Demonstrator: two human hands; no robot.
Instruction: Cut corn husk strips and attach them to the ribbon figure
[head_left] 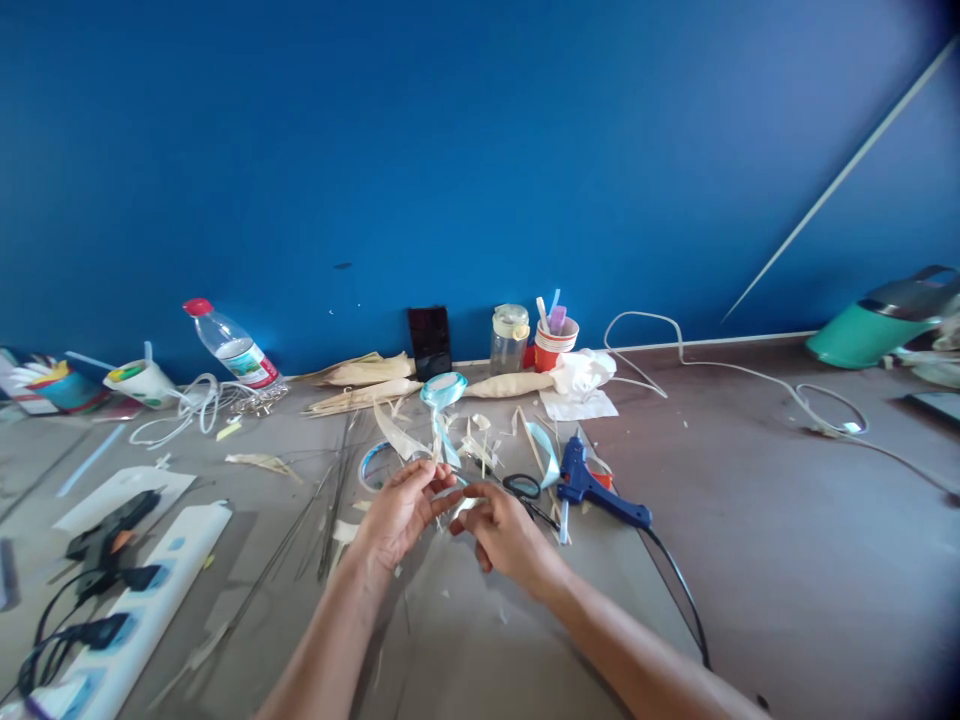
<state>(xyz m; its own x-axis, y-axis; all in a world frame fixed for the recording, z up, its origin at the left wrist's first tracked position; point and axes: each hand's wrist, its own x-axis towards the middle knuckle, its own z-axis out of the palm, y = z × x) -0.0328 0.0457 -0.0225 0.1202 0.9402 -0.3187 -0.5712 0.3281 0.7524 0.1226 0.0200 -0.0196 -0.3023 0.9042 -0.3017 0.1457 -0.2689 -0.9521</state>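
Observation:
Near the middle of the table, my left hand (409, 508) is closed in a pinch, with a thin pale strip (436, 447) rising from its fingertips. What exactly the strip is cannot be made out. My right hand (504, 528) is close beside it, index finger stretched toward the left fingers and the others loosely bent apart; I see nothing held in it. Just beyond the hands stands a roll of light blue ribbon (443, 389). Black-handled scissors (523, 487) lie beside the right hand, and a blue glue gun (596, 485) rests farther right.
Dried husks (367, 370), thin wires (337, 500) and scraps litter the table. A power strip (161, 590) and black glue gun (112, 530) lie left. Behind are a tilted bottle (236, 350), dark phone (430, 342), jar (509, 340) and paper cup (555, 345).

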